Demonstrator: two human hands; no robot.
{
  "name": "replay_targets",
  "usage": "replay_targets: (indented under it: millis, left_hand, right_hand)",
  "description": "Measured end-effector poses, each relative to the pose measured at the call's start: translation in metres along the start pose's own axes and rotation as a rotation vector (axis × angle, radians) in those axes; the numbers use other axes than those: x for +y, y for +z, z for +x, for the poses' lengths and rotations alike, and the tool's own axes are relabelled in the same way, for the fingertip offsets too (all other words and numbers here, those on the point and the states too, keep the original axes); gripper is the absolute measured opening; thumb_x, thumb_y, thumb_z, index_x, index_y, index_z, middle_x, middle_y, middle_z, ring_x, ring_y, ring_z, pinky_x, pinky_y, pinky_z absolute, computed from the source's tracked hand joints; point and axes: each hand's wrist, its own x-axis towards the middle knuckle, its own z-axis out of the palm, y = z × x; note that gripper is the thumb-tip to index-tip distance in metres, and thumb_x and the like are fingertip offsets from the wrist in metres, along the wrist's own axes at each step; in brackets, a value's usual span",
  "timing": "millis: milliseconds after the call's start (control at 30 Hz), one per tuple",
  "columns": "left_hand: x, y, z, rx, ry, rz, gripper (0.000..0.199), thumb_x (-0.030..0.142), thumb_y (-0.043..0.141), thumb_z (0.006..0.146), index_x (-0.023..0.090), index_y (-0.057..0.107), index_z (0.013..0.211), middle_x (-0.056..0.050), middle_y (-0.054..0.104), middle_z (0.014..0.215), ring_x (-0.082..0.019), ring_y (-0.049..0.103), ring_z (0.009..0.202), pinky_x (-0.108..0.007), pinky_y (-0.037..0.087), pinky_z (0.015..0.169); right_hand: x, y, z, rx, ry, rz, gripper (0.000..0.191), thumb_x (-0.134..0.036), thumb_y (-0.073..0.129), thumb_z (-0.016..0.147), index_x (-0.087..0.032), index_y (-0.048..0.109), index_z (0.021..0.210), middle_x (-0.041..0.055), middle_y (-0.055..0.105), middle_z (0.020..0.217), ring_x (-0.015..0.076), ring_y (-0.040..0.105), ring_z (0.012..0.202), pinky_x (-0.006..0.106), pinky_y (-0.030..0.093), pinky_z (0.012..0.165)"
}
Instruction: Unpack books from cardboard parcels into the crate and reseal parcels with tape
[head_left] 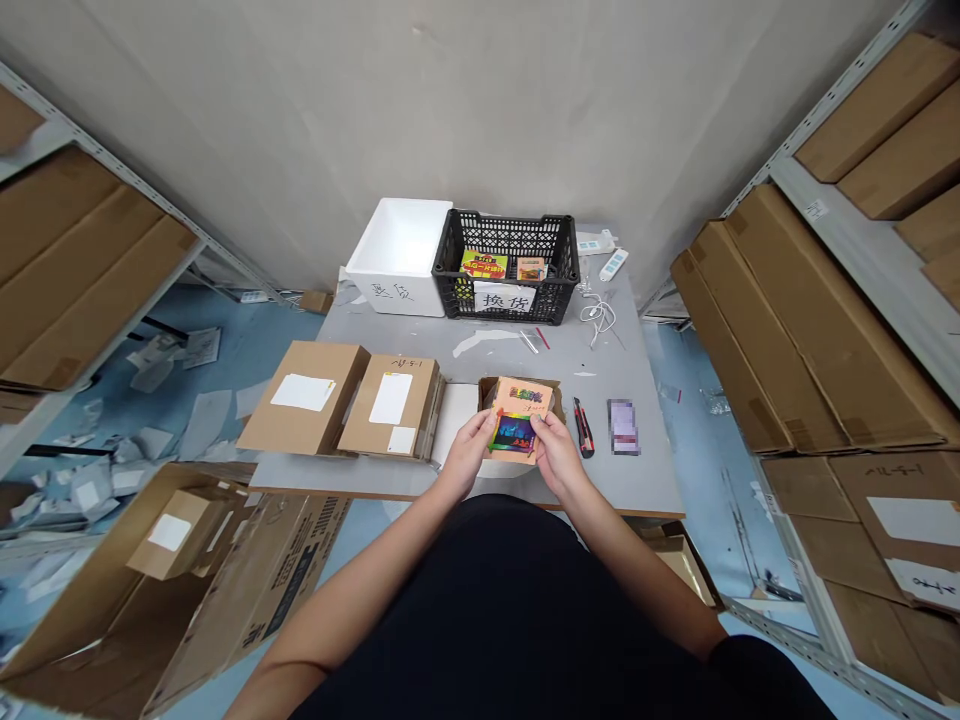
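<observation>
Between them my left hand (471, 447) and my right hand (556, 452) grip a peach-coloured booklet (517, 397) by its two sides. Its cover carries dark lettering and a rainbow-edged dark picture. The booklet is held over a small open cardboard box (556, 388), whose contents it mostly hides. Just right of my right hand lies a red and black utility knife (583, 428). A phone (623, 427) rests farther right on the table (420, 478). To the left of my left hand stand two closed cardboard boxes with white labels, the nearer one (390, 405) and the farther one (304, 398).
At the table's back are a white foam box (401, 245) and a black plastic crate (506, 265) holding colourful packs. A white cable (598, 318) and power strips (613, 264) lie at the back right. A large open carton (251, 590) stands on the left floor. Shelves with cartons (810, 330) flank both sides.
</observation>
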Motion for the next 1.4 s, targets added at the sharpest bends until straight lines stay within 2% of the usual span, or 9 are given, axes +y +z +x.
replay_targets:
  millis: [133,367,533,633,867,1000,1167,1267,1400]
  left_hand:
    - [0.005,-0.011,0.006,0.05,-0.016,0.119,0.045,0.051,0.071,0.077,0.017,0.067,0.107,-0.007,0.072,0.099,-0.019,0.067,0.088,-0.03,0.053,0.076]
    - [0.002,-0.019,0.016,0.08,-0.1,0.015,0.051,0.05,0.074,0.074,0.016,0.063,0.11,-0.005,0.072,0.084,-0.015,0.065,0.071,-0.024,0.048,0.061]
    - [-0.003,-0.019,0.024,0.075,-0.102,-0.045,0.052,0.05,0.075,0.072,0.017,0.061,0.109,-0.006,0.071,0.089,-0.016,0.067,0.077,-0.026,0.05,0.068]
    - [0.0,-0.02,0.027,0.069,-0.122,-0.02,0.054,0.052,0.073,0.073,0.017,0.06,0.111,-0.005,0.069,0.086,-0.016,0.066,0.075,-0.025,0.05,0.065]
    - [0.014,-0.029,0.039,-0.081,-0.192,0.116,0.052,0.053,0.074,0.072,0.015,0.063,0.107,0.0,0.063,0.07,-0.013,0.06,0.063,-0.024,0.048,0.057]
    - [0.014,-0.032,0.047,-0.025,-0.177,0.106,0.054,0.056,0.074,0.07,0.015,0.064,0.104,0.001,0.062,0.069,-0.013,0.059,0.063,-0.025,0.049,0.059]
    - [0.013,-0.034,0.063,0.057,-0.142,0.099,0.055,0.057,0.072,0.072,0.016,0.063,0.107,0.001,0.061,0.07,-0.014,0.06,0.065,-0.025,0.049,0.06]
    - [0.013,-0.037,0.077,0.075,-0.13,0.124,0.055,0.054,0.072,0.072,0.016,0.062,0.11,0.002,0.059,0.069,-0.013,0.058,0.061,-0.023,0.047,0.055]
    - [0.013,-0.043,0.098,0.026,-0.181,0.132,0.056,0.046,0.075,0.069,0.017,0.06,0.115,0.002,0.057,0.072,-0.011,0.057,0.058,-0.024,0.047,0.051]
  right_hand:
    - [-0.009,-0.002,0.004,-0.025,0.013,-0.006,0.037,-0.046,0.078,0.073,-0.022,0.069,0.101,0.0061,0.074,0.106,0.0269,0.066,0.103,0.042,0.053,0.09]
    - [-0.019,-0.013,0.009,-0.055,0.055,-0.133,0.039,-0.052,0.076,0.075,-0.02,0.074,0.098,0.007,0.074,0.104,0.0248,0.068,0.092,0.037,0.055,0.08]
    - [-0.021,-0.014,0.013,-0.092,0.061,-0.132,0.037,-0.049,0.075,0.077,-0.022,0.074,0.102,0.0061,0.074,0.104,0.0223,0.068,0.089,0.033,0.055,0.076]
    - [-0.023,-0.014,0.017,-0.066,0.05,-0.154,0.035,-0.049,0.076,0.076,-0.022,0.074,0.098,0.0061,0.074,0.104,0.0225,0.068,0.089,0.034,0.055,0.077]
    - [-0.026,-0.016,0.03,0.008,0.003,-0.161,0.037,-0.049,0.077,0.075,-0.023,0.072,0.101,0.0059,0.074,0.106,0.0244,0.068,0.093,0.036,0.054,0.079]
    - [-0.026,-0.017,0.038,-0.038,0.065,-0.226,0.037,-0.051,0.072,0.079,-0.023,0.071,0.103,0.0063,0.073,0.107,0.0238,0.068,0.092,0.035,0.054,0.078]
    - [-0.028,-0.015,0.052,-0.122,0.16,-0.336,0.039,-0.048,0.079,0.072,-0.025,0.07,0.101,0.0053,0.074,0.1,0.0259,0.07,0.09,0.036,0.054,0.074]
    - [-0.028,-0.013,0.066,-0.104,0.169,-0.353,0.039,-0.046,0.08,0.07,-0.025,0.068,0.101,0.0053,0.075,0.095,0.0274,0.071,0.089,0.038,0.055,0.073]
    - [-0.025,-0.011,0.088,-0.053,0.12,-0.312,0.041,-0.046,0.081,0.069,-0.027,0.066,0.102,0.0053,0.074,0.099,0.0279,0.071,0.088,0.042,0.056,0.076]
